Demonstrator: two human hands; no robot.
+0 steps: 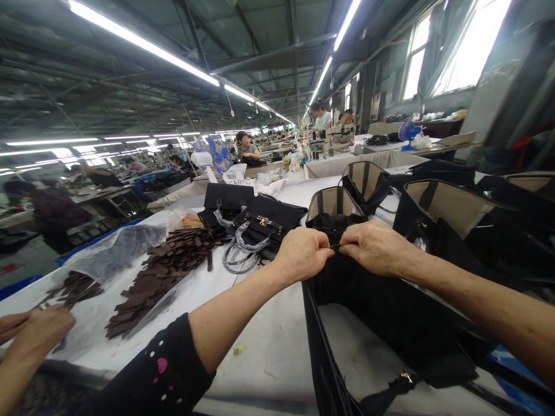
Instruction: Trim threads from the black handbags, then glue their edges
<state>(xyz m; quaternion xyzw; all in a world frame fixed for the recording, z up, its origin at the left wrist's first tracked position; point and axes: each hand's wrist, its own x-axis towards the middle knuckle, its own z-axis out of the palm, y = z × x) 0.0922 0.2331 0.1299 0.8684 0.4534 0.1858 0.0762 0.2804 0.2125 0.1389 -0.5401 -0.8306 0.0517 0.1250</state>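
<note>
Both hands are in front of me, close together over a black handbag (359,283) with a beige-lined bag (336,202) opening just beyond them. My left hand (302,253) is closed in a pinch, thumb against bent fingers. Facing it, my right hand (373,248) pinches in the same way. A thin, light-coloured strand (335,246) runs across the small gap between the fingertips; whether it is thread or wire I cannot tell. The fingers hide its ends. Below, a strap with a gold-coloured fitting (405,377) hangs on the black bag.
Brown strips (167,271) lie piled on plastic left of my arm. Black bags with wrapped handles (249,238) sit behind my left hand. More open black bags (446,208) stand at right. Another person's hands (39,332) are at the far left. A blue fan (217,155) stands beyond.
</note>
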